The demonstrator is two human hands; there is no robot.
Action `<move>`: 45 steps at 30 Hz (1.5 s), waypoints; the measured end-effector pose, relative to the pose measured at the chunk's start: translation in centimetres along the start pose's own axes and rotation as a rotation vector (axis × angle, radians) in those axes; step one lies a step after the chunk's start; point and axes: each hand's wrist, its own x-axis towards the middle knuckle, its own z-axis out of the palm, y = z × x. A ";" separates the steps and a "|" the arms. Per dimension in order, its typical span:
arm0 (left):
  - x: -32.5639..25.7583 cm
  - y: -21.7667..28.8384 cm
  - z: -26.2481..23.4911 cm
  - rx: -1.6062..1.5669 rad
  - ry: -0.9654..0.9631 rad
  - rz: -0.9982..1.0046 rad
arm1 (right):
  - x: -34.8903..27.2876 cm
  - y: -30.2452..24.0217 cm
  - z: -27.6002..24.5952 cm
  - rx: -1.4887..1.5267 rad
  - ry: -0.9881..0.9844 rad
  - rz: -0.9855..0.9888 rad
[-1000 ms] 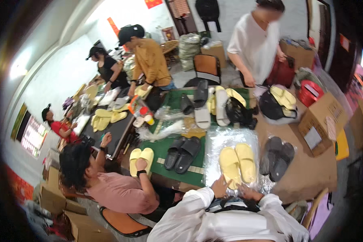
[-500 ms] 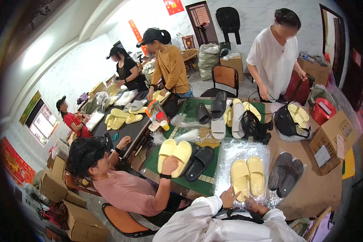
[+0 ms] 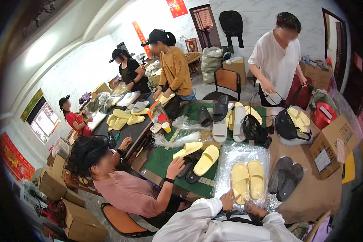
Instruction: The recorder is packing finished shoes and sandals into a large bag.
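Observation:
A pair of yellow slippers lies side by side, toes away from me, on a stack of clear plastic bags [image 3: 225, 165]. My left hand [image 3: 229, 200] rests at the heel of the left yellow slipper [image 3: 240, 181], fingers spread and nothing gripped. Just right of it, my right hand [image 3: 255, 210] has its fingers stretched toward the heels at the near edge of the plastic, by the right yellow slipper [image 3: 256, 179]. A dark grey pair of slippers [image 3: 286, 179] sits to the right on crinkled plastic.
Left of me, a seated co-worker's hand [image 3: 175, 167] is beside yellow slippers [image 3: 206, 160] lying over a black pair. Across the table are grey slippers [image 3: 219, 131], a black strap bundle [image 3: 253, 128] and a black bag [image 3: 288, 123]. A cardboard box [image 3: 330, 149] stands right.
The seated co-worker's yellow slippers have moved right, from being held up to lying over the black pair, and their hand has come off them. My hands stay nearly where they were.

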 end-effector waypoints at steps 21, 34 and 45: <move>0.3 0.6 2.0 0.025 -0.106 -0.075 | 4.6 14.3 6.9 0.432 -0.158 0.220; 1.2 -0.3 0.1 -0.201 -0.366 -0.043 | 0.8 2.6 0.8 0.109 0.034 -0.113; 2.5 -0.5 -4.3 -0.043 -0.046 0.229 | -0.5 -10.6 -6.8 0.153 0.220 0.343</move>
